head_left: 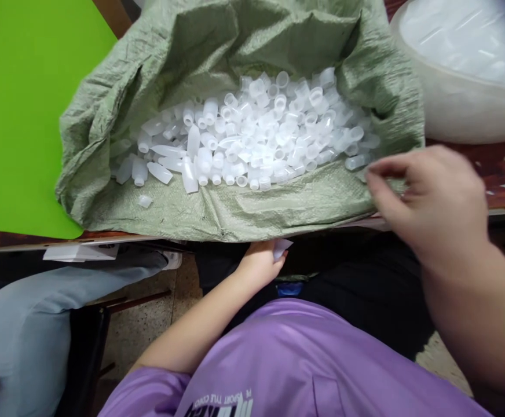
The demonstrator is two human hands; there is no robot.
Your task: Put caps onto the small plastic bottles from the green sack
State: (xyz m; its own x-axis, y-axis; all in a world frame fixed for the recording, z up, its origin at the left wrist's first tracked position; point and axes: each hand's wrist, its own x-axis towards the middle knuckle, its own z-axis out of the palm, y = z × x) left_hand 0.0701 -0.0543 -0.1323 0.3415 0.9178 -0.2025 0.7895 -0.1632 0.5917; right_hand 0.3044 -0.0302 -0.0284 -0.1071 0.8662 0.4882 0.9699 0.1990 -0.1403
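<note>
A pale green woven sack (235, 217) lies open, with a heap of small translucent white plastic bottles and caps (256, 136) inside. At the sack's right front edge is my right hand (435, 197), thumb and forefinger pinched together. A pale bit shows by those fingertips, too blurred to name. Below the table's front edge, my left hand (261, 263) is closed around a pale translucent plastic piece (282, 248). Part of that hand's fingers is hidden.
A large translucent tub (461, 110) with a white plastic bag (474, 40) stands at the right. A bright green sheet (26, 116) covers the left side. Another person's leg (30, 318) in light jeans is at the lower left, beside a dark chair (90, 347).
</note>
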